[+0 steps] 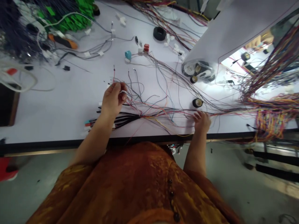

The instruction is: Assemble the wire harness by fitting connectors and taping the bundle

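The left hand point(114, 99) is above the table point(58, 115), with its fingers curled and the thumb brought against the fingertips; thin wires point(149, 116) are pinched between them. The right hand point(202, 122) is at the front edge, palm down, fingers loosely bent and touching the wires; whether it grips any cannot be told.

The wires run along the front of the table, between the hands and on past the right hand. Black sleeves point(127, 118) cover their left portion and fan out beneath the left wrist.

A tape roll point(197, 103) is located just beyond the right hand. Farther back are a red connector point(146, 47), a blue connector point(128, 55) to its left, and a black ring point(159, 33). An orange-and-black tool point(63, 41) lies at back left.
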`<state>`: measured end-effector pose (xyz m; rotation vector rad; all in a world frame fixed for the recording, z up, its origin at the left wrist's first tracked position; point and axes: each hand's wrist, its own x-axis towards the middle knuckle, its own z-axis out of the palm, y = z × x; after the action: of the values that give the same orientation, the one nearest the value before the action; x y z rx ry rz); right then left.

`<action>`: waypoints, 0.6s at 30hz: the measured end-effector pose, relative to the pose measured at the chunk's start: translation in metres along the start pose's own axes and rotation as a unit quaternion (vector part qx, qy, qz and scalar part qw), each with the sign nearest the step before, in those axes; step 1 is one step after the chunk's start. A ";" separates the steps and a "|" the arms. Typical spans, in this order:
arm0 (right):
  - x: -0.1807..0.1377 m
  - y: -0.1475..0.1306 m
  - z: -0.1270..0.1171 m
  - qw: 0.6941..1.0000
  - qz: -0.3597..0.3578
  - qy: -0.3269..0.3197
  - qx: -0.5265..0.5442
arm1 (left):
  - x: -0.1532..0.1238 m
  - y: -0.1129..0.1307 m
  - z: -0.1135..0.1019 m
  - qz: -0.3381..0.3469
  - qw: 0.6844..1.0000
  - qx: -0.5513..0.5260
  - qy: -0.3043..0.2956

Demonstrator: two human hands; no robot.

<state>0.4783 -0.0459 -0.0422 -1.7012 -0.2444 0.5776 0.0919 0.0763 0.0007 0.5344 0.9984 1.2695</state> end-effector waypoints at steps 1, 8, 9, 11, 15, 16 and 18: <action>-0.003 -0.005 0.002 0.998 -0.045 0.020 -0.025 | 0.001 0.003 0.000 0.001 1.000 -0.002 0.001; -0.105 -0.026 0.112 0.824 -0.381 -0.386 -0.166 | -0.007 0.012 0.014 -0.030 0.999 -0.020 -0.024; -0.117 -0.023 0.130 0.781 -0.406 -0.440 -0.178 | -0.009 0.013 0.016 -0.034 0.999 -0.028 -0.032; -0.132 -0.013 0.156 0.735 -0.419 -0.492 -0.206 | -0.009 0.015 0.017 -0.037 0.997 -0.053 -0.045; -0.129 0.008 0.160 0.715 -0.416 -0.503 -0.249 | -0.002 0.025 0.007 -0.048 0.993 -0.099 -0.030; -0.125 0.010 0.156 0.715 -0.418 -0.499 -0.255 | 0.001 0.026 0.003 -0.051 0.993 -0.103 -0.022; -0.121 0.011 0.146 0.712 -0.414 -0.499 -0.271 | 0.006 0.027 -0.004 -0.047 0.995 -0.091 -0.011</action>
<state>0.3006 0.0212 -0.0402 -1.3979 -2.0191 0.7024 0.0744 0.0881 0.0185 0.3565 0.8693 1.2522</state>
